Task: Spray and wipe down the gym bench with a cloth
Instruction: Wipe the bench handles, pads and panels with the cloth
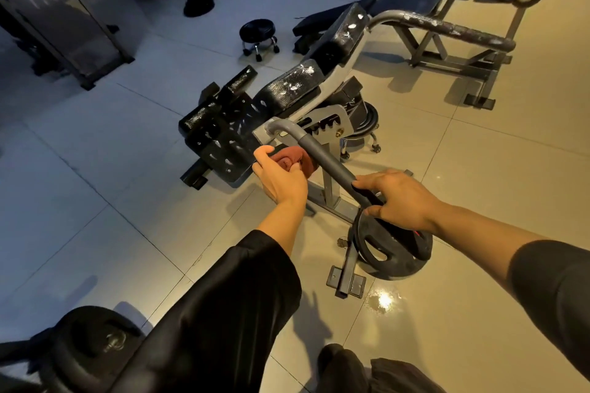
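L hand (282, 177) grips red cloth (295, 161); R hand (394, 198) on bench handle (325, 158).

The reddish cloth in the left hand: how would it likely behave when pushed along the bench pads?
The cloth bunches into soft folds in the left hand, so it is probably floppy and light. It should drag rather than slide or roll, and likely needs pressing flat to wipe the worn, flaking pad.
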{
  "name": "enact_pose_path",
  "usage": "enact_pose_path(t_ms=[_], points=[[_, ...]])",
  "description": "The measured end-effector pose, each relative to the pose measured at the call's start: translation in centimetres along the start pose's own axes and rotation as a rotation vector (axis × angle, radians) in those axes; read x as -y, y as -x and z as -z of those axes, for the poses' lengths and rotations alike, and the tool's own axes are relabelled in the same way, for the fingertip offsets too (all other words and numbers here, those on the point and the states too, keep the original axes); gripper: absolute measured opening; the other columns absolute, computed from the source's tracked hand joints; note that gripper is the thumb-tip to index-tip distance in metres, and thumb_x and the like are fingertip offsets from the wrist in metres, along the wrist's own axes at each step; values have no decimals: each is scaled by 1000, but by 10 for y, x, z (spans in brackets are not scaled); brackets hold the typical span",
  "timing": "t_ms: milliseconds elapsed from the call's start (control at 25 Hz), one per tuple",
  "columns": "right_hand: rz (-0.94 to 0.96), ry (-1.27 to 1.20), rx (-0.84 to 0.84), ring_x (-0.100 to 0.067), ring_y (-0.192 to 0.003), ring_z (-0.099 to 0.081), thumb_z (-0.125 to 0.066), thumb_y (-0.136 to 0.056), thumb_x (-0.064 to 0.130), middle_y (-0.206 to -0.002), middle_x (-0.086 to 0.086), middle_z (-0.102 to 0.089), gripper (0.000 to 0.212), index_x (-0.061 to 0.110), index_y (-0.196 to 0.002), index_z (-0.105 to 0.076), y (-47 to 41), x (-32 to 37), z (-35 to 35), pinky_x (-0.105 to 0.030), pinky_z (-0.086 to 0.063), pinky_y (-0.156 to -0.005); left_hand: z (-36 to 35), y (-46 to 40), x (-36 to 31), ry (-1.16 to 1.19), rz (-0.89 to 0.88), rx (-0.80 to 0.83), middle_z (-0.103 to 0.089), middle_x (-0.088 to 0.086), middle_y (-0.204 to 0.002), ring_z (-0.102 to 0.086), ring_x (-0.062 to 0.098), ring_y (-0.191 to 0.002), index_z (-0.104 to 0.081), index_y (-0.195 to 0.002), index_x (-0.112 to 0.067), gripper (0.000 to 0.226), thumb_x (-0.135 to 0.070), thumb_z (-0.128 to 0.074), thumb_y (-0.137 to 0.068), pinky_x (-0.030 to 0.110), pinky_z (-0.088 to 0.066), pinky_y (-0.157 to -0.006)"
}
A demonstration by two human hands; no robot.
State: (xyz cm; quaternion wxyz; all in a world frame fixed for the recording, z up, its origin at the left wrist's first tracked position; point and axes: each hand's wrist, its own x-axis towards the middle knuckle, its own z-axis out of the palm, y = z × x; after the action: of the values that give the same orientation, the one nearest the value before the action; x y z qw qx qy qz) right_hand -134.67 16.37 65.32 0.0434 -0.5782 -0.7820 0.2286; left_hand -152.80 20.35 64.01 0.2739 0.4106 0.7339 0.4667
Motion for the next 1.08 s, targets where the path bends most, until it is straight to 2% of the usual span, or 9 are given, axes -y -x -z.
enact_pose_path(t_ms=[160,360,480,560,680,760,840,960,1080], points=[[-15,-8,-11,-19,-134,-37,-69,-87,24,-150,6,-41,63,25,-144,-43,4,3,-3,-32,-33,-109,-15,9,6,71,15,103,-44,8,-119,-47,17,-100,-45,-105,-13,30,1,-62,-85,40,-47,-96],[-15,19,27,-21,-137,-34,-69,-87,26,-154,4,-35,68,22,-147,-39,13,3,-4,-31,-29,-110,-14,40,15,108,-87,244,-47,9,-117,-52,24,-104,-48,-102,-14,33,9,-60,-80,44,-51,-91],[10,20,52,-23,-132,-41,-70,-86,28,-148,-2,-44,64,19,-143,-45,18,3,-2,-32,-35,-108,-8,61,6,114,-224,364,-48,7,-109,-52,21,-96,-50,-96,-17,37,10,-63,-74,40,-52,-83],[9,-74,-10,-25,-126,-47,-70,-85,27,-140,-6,-52,59,17,-139,-49,24,2,3,-36,-40,-103,-5,72,-7,130,-298,393,-49,9,-108,-51,21,-95,-52,-96,-16,37,10,-64,-72,38,-51,-79],[0,-327,-172,-25,-128,-46,-67,-88,29,-143,-8,-47,63,16,-144,-40,32,-7,16,-39,-39,-106,1,79,-35,152,-385,445,-52,16,-111,-53,23,-98,-57,-98,-20,37,2,-64,-69,37,-51,-82],[-5,-571,-197,-24,-124,-51,-66,-90,30,-144,-6,-45,67,19,-147,-34,36,-15,26,-41,-41,-106,7,84,-52,167,-354,492,-53,14,-112,-56,22,-101,-60,-99,-23,37,1,-65,-72,44,-53,-88],[22,-786,-194,-20,-114,-58,-67,-88,31,-142,-3,-46,67,27,-147,-33,42,-25,35,-41,-45,-102,10,95,-68,207,-311,543,-57,5,-105,-60,13,-95,-59,-103,-17,37,9,-64,-78,47,-55,-88],[134,-937,-189,-11,-103,-60,-66,-90,24,-135,3,-52,60,33,-142,-39,51,-37,46,-32,-47,-90,12,108,-74,222,-322,548,-61,3,-105,-63,18,-97,-59,-110,-12,38,7,-66,-79,48,-54,-90],[270,-986,-199,-6,-111,-58,-68,-88,12,-126,3,-59,49,26,-132,-51,53,-43,50,-20,-46,-91,11,115,-71,210,-283,523,-59,5,-107,-63,21,-100,-52,-117,-8,40,1,-68,-81,47,-54,-90]])
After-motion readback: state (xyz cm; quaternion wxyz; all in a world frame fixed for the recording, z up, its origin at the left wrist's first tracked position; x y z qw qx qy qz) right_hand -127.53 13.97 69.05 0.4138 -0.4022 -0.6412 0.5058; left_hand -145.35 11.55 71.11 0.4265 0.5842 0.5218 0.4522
